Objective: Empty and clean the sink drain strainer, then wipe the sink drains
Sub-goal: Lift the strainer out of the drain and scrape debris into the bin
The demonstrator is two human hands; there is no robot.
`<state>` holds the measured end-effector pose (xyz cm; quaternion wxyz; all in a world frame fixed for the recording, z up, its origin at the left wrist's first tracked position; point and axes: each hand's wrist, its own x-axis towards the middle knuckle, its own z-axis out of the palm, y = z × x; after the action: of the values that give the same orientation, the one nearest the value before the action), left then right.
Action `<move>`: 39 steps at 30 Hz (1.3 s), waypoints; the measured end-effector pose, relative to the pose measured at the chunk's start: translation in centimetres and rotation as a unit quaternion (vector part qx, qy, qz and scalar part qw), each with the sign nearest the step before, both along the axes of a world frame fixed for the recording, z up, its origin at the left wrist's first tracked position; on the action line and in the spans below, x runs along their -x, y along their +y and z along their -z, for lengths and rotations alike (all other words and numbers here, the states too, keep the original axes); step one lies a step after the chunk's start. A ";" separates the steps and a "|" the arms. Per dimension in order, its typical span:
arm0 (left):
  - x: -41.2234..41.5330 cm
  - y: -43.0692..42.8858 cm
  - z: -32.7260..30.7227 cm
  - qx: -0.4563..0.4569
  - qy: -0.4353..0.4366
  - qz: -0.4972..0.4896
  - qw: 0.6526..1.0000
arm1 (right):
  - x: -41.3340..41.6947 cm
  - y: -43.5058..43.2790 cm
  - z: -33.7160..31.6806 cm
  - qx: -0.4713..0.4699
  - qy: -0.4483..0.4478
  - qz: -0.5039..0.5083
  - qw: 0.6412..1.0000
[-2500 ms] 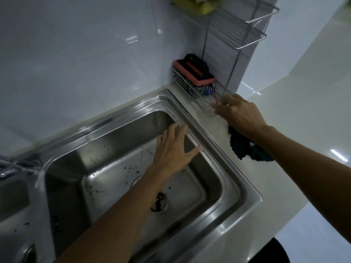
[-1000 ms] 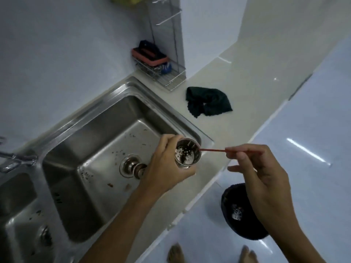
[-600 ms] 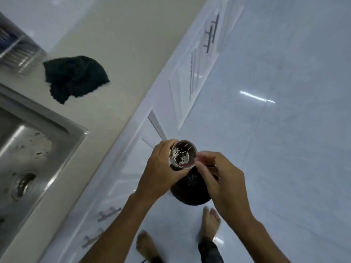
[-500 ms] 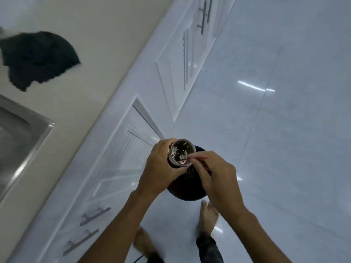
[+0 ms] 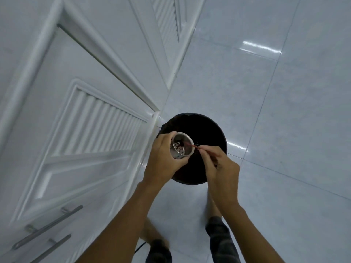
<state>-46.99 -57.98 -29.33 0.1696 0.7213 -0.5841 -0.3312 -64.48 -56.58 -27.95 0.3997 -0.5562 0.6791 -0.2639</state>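
Item: sink drain strainer (image 5: 182,146), a small perforated steel cup. Location: held in the air directly over the black bin (image 5: 197,130), away from the sink, which is out of view. The mouth is tipped toward the camera and toward the right hand, probably so loosened scraps drop into the bin rather than onto the floor.

Item: left hand (image 5: 164,158). The fingers are wrapped closed around the strainer's outer wall, gripping from the side and underneath; this leaves the open mouth free for the tool.

Item: right hand (image 5: 220,168). The fingers are pinched narrow on a thin red stick (image 5: 191,145), held pen-fashion. The stick's tip reaches over the rim into the cup, seemingly to pick debris from the holes.

Item: residue. A few dark specks show on the inner base; what they are cannot be told.

Item: white cabinet doors (image 5: 85,120), louvred, with bar handles (image 5: 47,226), just beside the bin. Glossy tiled floor (image 5: 284,111) beneath; the person's bare feet stand near the bin.

Status, as judged: emptying stage under way; rinsing the strainer and wiping the drains not yet done.
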 end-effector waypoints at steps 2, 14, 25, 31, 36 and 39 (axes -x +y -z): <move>0.2 0.3 0.7 -0.005 -0.012 0.010 1.000 | -0.8 0.8 0.6 -0.017 0.011 -0.032 0.999; 0.9 1.1 3.4 -0.023 -0.102 0.067 0.992 | 0.0 2.1 3.3 -0.111 0.058 0.022 0.992; -0.4 -0.3 4.8 -0.183 -0.075 0.081 0.977 | 0.3 1.7 4.0 -0.106 -0.025 0.057 0.992; 0.0 -0.2 4.8 -0.162 -0.051 0.076 0.983 | 0.9 1.4 4.6 -0.137 0.003 0.115 0.984; 0.6 -0.4 4.5 -0.112 0.012 0.068 0.991 | 0.4 0.2 4.5 -0.125 -0.052 0.079 0.988; 0.3 -0.1 4.3 -0.077 0.035 0.071 0.994 | 1.4 -1.0 4.3 -0.112 -0.058 0.166 0.978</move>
<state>-47.27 -58.13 -33.65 0.1103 0.6764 -0.6007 -0.4117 -65.85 -57.59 -32.22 0.4489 -0.3707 0.7631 -0.2808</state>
